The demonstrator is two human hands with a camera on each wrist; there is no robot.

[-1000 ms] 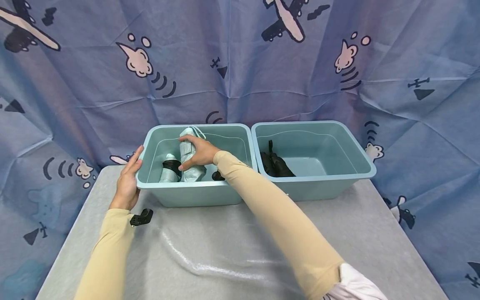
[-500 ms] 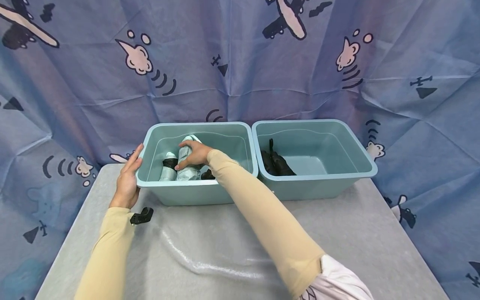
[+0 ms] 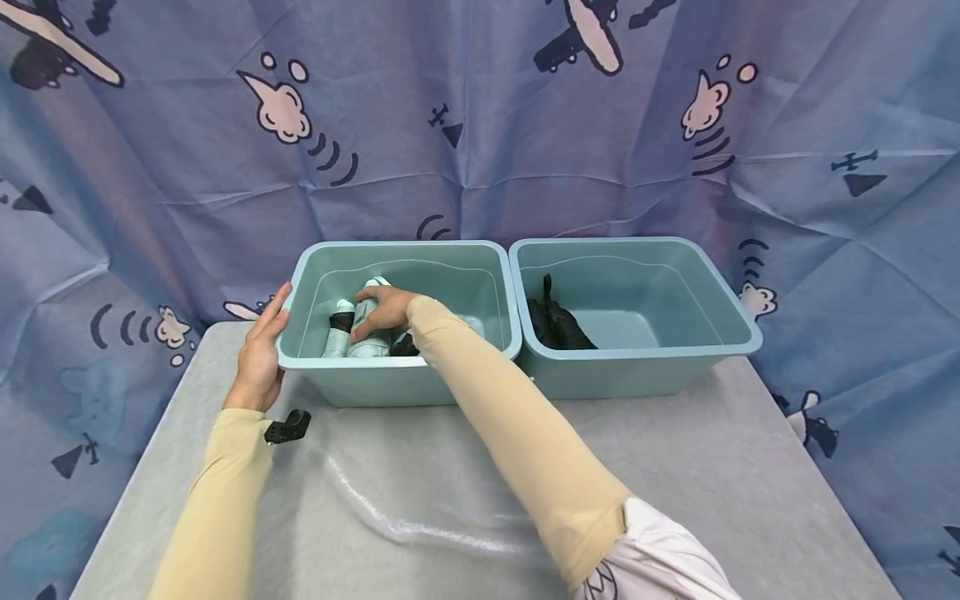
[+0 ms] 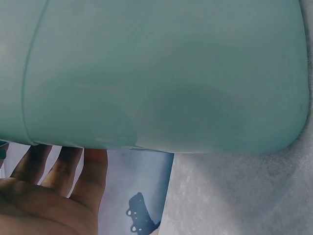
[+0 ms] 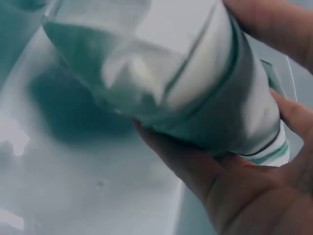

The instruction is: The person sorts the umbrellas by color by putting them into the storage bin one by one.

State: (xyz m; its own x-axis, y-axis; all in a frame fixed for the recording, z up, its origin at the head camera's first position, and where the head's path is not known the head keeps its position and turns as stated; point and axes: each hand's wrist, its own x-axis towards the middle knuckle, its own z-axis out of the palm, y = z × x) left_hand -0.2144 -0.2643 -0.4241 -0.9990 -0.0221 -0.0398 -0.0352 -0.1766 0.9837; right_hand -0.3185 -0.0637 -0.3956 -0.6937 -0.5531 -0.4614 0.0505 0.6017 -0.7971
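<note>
My right hand [image 3: 388,310] grips a folded pale green umbrella [image 5: 210,93] inside the left blue-green bin [image 3: 405,363]. In the right wrist view, thumb and fingers lie on opposite sides of the umbrella. Just left of it rests another pale green rolled item [image 3: 337,340] with a black band. A dark object [image 3: 405,346] lies to the right, partly covered by my hand and sleeve. Outside, my left hand [image 3: 258,358] touches the bin's left end with its fingers extended; the left wrist view shows these fingers [image 4: 93,171] along the bin wall.
A second blue-green bin [image 3: 637,353] stands against the first one on the right. Black folded items [image 3: 562,329] lie in its left part. Both bins stand on a grey table [image 3: 420,492], with a patterned blue curtain [image 3: 480,108] behind.
My right hand has lowered the umbrella deeper into the left bin and shifted it slightly left, beside the banded item. My left hand has stayed at the bin's end.
</note>
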